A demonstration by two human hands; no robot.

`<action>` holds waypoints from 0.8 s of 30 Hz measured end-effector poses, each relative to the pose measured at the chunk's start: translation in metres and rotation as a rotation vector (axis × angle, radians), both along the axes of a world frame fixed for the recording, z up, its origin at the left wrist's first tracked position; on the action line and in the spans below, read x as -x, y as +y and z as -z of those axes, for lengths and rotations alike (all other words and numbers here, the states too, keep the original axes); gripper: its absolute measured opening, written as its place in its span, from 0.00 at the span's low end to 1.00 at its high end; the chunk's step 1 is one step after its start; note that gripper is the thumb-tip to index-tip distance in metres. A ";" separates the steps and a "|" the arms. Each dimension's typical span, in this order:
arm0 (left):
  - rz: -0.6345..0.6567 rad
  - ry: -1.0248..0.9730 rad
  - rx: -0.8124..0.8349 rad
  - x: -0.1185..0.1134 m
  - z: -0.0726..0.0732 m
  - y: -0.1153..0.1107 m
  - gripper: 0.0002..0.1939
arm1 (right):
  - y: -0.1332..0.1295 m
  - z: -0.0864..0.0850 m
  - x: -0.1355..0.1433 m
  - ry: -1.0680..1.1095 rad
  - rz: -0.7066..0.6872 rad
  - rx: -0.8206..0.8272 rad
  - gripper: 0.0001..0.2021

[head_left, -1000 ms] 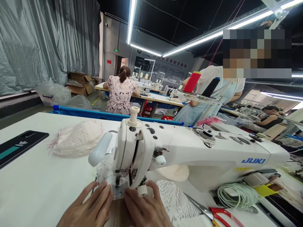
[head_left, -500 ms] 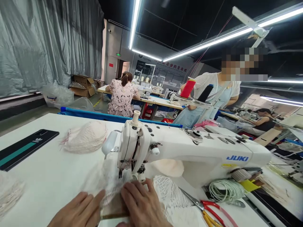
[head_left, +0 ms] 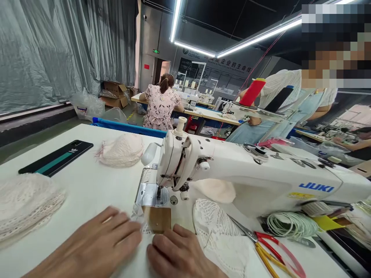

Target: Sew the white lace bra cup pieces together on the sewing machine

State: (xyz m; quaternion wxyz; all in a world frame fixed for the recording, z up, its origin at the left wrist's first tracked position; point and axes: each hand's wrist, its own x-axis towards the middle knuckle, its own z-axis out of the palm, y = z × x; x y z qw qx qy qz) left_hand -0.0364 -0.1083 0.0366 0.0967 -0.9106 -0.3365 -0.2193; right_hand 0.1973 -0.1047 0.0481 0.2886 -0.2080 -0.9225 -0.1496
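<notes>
My left hand [head_left: 107, 239] is in front of the sewing machine [head_left: 232, 166], fingers bent over a piece of white lace fabric [head_left: 139, 220]; a strip of it shows past the fingertips. My right hand [head_left: 179, 251] is curled closed just right of it, at the near edge of a brown plate [head_left: 158, 220]. What its fingers hold, if anything, is hidden. Ahead of both hands, the presser foot [head_left: 159, 193] stands over the bare metal needle plate [head_left: 147, 195]. Right of my right hand lie white lace pieces [head_left: 214, 220].
Scissors [head_left: 255, 237] with red and yellow handles lie right, below a coil of pale cord [head_left: 292, 224]. Stacked lace cups [head_left: 121, 150] [head_left: 26, 204] and a dark phone [head_left: 58, 156] lie left. One person [head_left: 162, 100] sits ahead; another stands behind the thread spools [head_left: 253, 92].
The lace has come out from under the presser foot toward me, baring the needle plate. My hands have drawn back from the needle, and the right fingers have curled in. The view has shifted.
</notes>
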 end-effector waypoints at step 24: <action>-0.006 -0.192 0.600 -0.009 0.009 0.053 0.13 | 0.012 0.012 -0.004 0.059 -0.011 0.088 0.12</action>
